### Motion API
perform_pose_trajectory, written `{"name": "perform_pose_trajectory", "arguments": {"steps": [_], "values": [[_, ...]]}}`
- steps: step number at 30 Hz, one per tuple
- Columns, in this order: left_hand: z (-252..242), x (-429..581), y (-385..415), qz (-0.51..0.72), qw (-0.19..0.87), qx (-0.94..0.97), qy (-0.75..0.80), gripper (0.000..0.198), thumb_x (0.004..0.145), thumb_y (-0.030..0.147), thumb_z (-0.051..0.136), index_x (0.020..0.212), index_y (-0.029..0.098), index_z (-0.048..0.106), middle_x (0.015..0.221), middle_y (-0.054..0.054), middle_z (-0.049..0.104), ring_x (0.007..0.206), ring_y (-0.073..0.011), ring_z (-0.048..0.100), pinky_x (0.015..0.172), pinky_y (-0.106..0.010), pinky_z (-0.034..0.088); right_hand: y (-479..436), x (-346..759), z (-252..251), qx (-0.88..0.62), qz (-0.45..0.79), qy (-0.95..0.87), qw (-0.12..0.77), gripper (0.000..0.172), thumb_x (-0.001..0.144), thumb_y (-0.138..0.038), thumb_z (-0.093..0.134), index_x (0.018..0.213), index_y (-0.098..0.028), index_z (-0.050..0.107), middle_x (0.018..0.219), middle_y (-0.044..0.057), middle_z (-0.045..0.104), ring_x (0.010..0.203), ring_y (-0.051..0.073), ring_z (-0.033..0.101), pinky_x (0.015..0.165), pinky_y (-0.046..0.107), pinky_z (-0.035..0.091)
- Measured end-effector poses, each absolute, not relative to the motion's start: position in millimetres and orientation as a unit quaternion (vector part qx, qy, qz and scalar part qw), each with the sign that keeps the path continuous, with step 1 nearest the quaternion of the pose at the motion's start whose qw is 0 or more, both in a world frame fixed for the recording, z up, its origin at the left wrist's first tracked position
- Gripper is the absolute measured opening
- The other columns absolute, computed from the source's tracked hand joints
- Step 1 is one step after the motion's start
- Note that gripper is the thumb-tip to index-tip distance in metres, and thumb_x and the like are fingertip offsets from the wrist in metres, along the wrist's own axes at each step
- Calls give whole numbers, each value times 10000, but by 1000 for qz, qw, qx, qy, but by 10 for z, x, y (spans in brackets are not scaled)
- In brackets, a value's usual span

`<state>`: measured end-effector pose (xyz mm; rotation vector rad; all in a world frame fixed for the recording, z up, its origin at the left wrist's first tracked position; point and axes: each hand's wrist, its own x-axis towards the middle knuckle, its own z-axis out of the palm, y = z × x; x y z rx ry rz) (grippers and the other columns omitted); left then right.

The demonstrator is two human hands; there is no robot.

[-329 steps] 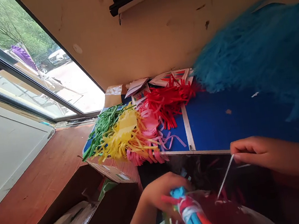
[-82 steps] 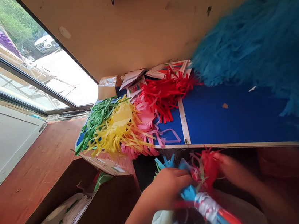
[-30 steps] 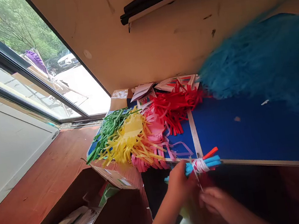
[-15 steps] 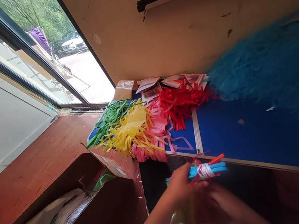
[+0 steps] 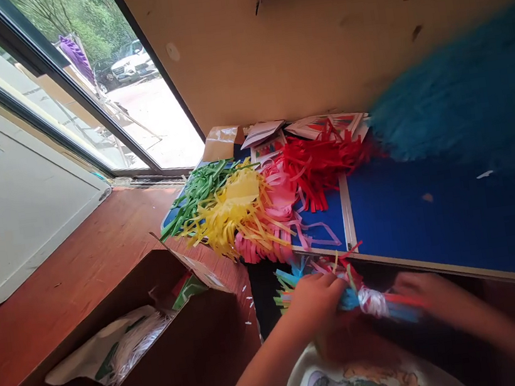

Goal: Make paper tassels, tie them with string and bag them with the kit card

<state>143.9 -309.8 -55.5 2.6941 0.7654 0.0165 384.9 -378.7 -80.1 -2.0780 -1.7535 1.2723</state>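
My left hand (image 5: 317,299) is wrapped round a bundle of coloured paper strips (image 5: 348,299), blue, red, pink and green, held roughly level. Loose strip ends fan out to the left of that hand. Right of it, a white string binding (image 5: 373,302) circles the bundle. My right hand (image 5: 415,291) is beside the bundle's right end, close to an orange-red strip; motion smears its fingers, so its grip is unclear. Behind the bundle lie heaps of cut strips: green (image 5: 205,190), yellow (image 5: 235,205), pink (image 5: 282,205) and red (image 5: 324,162).
The heaps rest on a blue board (image 5: 432,220) against the wall. At lower left stands an open cardboard box (image 5: 186,341) with white stringy material inside. A white board (image 5: 17,205) leans by the window. A large blue fluffy mass (image 5: 462,90) fills the right.
My right hand has moved from beneath the bundle to its right end. The bundle and my left hand have shifted slightly right. The view has tilted down a little.
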Motion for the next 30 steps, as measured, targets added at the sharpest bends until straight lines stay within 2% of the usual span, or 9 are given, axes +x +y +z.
{"name": "perform_pose_trajectory", "arguments": {"steps": [3, 8, 16, 23, 26, 30], "values": [[-599, 1476, -3084, 20, 157, 952, 262, 390, 768, 451, 579, 1042, 177, 534, 913, -52, 641, 818, -226, 610, 694, -324, 466, -3541, 3671, -718, -658, 424, -621, 41, 322, 805, -391, 398, 669, -159, 575, 692, 60, 637, 624, 169, 514, 551, 267, 301], [-673, 1436, -3027, -2, 124, 968, 217, 391, 786, 489, 550, 1027, 181, 551, 907, -49, 640, 796, -218, 610, 662, -316, 454, -3233, 3448, -691, -641, 434, -630, 57, 213, 758, -248, 462, 633, -152, 605, 709, 46, 649, 676, 166, 547, 571, 247, 328], [-768, 1272, -3039, -44, 104, 965, 236, 367, 803, 466, 551, 1035, 182, 556, 917, -58, 635, 817, -214, 588, 676, -329, 446, -3179, 3314, -784, -666, 431, -600, 102, 211, 751, -230, 472, 591, -167, 595, 620, 20, 619, 594, 142, 514, 545, 245, 306], [-862, 1279, -3052, -64, 105, 949, 290, 376, 775, 427, 609, 1045, 174, 545, 945, -69, 631, 839, -228, 593, 683, -329, 457, -3356, 3138, -1046, -715, 429, -515, 199, 327, 785, -361, 365, 727, -163, 619, 731, 55, 659, 687, 175, 579, 627, 262, 392], [-890, 1268, -3017, -72, 111, 950, 283, 392, 766, 456, 615, 1044, 188, 542, 941, -56, 628, 842, -222, 589, 681, -322, 454, -3391, 3085, -1070, -727, 439, -473, 235, 387, 759, -419, 338, 777, -156, 620, 683, 53, 644, 647, 180, 585, 596, 264, 410], [-860, 1245, -2988, -80, 116, 955, 262, 353, 799, 449, 575, 1044, 196, 546, 925, -53, 625, 837, -220, 580, 686, -327, 442, -3392, 3046, -1039, -741, 429, -446, 261, 451, 753, -534, 337, 615, -172, 567, 526, 32, 561, 510, 163, 520, 493, 257, 358]]}}
